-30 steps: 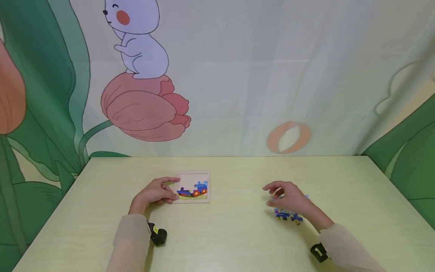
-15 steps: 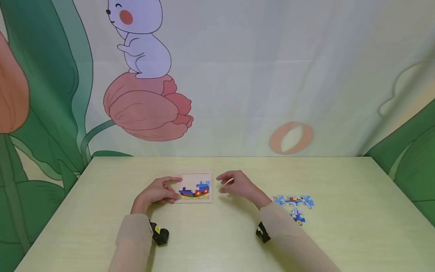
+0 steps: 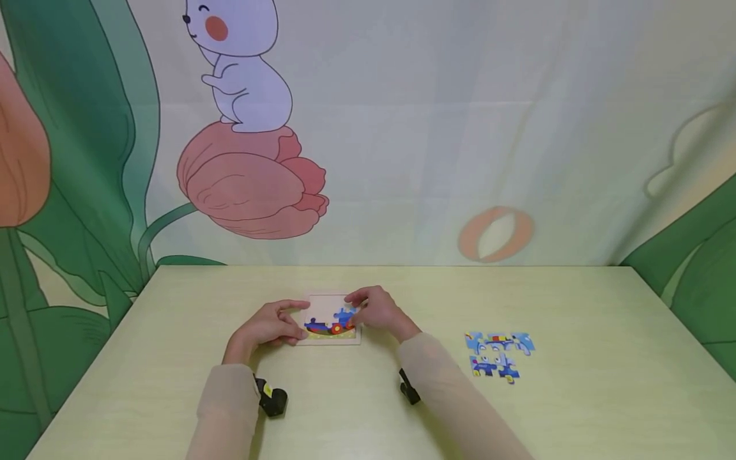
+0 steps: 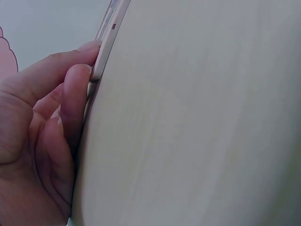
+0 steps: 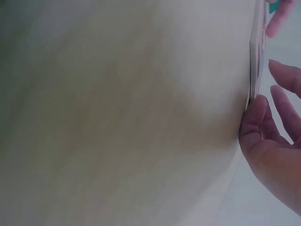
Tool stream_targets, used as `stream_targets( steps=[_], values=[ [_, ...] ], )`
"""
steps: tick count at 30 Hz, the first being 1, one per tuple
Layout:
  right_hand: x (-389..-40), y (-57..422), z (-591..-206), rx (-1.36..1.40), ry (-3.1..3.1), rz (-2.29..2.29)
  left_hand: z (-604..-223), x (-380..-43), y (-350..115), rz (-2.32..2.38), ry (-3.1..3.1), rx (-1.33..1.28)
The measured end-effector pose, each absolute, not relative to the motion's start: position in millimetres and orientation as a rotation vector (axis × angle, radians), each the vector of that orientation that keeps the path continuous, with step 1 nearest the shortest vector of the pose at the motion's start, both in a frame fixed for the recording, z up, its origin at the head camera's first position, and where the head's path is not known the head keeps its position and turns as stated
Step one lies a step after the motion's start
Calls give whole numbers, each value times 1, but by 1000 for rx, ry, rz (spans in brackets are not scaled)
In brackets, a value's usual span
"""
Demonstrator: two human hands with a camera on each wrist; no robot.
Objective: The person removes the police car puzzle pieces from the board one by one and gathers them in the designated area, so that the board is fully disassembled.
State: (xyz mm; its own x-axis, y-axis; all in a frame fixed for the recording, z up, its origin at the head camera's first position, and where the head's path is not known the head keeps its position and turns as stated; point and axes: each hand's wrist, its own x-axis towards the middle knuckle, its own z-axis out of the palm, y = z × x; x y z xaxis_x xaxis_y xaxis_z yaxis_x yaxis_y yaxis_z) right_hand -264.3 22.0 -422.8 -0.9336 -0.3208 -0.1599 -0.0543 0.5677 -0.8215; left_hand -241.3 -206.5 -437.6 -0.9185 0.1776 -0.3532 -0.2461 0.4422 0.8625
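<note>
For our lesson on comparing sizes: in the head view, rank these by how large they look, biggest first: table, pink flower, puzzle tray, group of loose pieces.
1. Table
2. Pink flower
3. Puzzle tray and loose pieces: too alike to rank, as the left hand and right hand partly cover the tray.

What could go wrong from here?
The right hand, at the right side of the puzzle frame, might knock the fitted pieces out of place. If the left hand slips from the left side, the frame could slide on the table.
</note>
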Motion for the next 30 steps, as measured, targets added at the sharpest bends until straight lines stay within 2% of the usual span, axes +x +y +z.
stream_targets(
  steps=[19,26,30],
  values=[
    [-261,8,-423,-507,2737,-930,-439,-242,-207,1467,2317,-46],
    [-260,6,-423,-551,2746,-911,-439,-243,-207,1463,2324,-66],
    [-260,13,-422,-489,2712,-1015,-439,-243,-206,1469,2319,-61]
  ],
)
